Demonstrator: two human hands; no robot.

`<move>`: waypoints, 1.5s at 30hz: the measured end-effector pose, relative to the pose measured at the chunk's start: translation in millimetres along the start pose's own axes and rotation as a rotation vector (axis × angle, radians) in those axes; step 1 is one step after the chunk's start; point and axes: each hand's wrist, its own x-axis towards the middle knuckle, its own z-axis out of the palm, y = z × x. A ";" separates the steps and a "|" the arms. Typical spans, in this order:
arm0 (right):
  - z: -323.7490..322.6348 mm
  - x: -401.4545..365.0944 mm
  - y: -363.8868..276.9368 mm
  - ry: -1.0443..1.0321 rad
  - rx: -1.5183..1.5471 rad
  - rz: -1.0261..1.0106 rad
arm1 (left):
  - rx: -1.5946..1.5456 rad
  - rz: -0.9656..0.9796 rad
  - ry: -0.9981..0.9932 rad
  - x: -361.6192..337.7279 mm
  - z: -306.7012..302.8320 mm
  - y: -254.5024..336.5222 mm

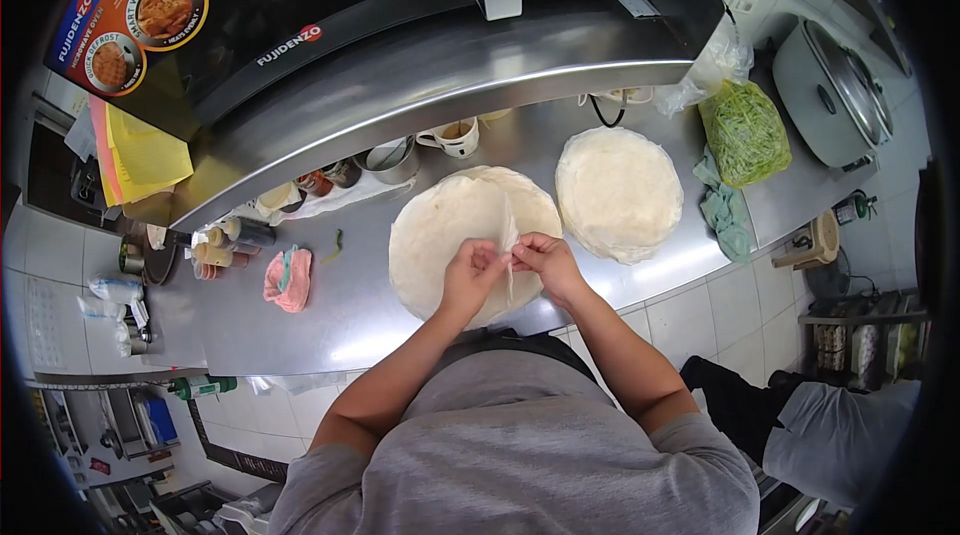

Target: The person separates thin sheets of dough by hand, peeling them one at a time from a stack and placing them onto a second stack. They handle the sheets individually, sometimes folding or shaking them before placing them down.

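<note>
A stack of thin, pale round wrappers (432, 225) lies on the steel counter in front of me. One wrapper sheet (510, 225) is partly lifted, its edge standing up as a fold near the middle of the stack. My right hand (547, 263) pinches that edge between thumb and fingers. Close beside it, my left hand (472, 277) has its fingers curled at the same sheet, over the stack. To the right sits a second round stack of wrappers (620, 195), touched by neither hand.
A microwave oven (400, 15) stands on the shelf (440, 95) above. A bag of green shredded vegetables (745, 135), a green cloth (726, 210) and a large cooker (825, 85) are at right. Left are a pink cloth (287, 280) and bottles; behind, a mug (458, 139). Another person (835, 430) is at lower right.
</note>
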 end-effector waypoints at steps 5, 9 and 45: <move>2.1 -0.6 -0.8 -0.014 -0.203 -0.103 | 0.082 -0.132 0.064 18.1 -5.3 10.0; -14.9 1.4 -4.5 0.080 0.014 -0.005 | -0.036 -0.201 0.094 21.3 -13.3 4.1; 20.7 21.8 -32.7 0.143 -0.914 -0.390 | -0.353 -0.229 0.178 12.4 -30.9 4.6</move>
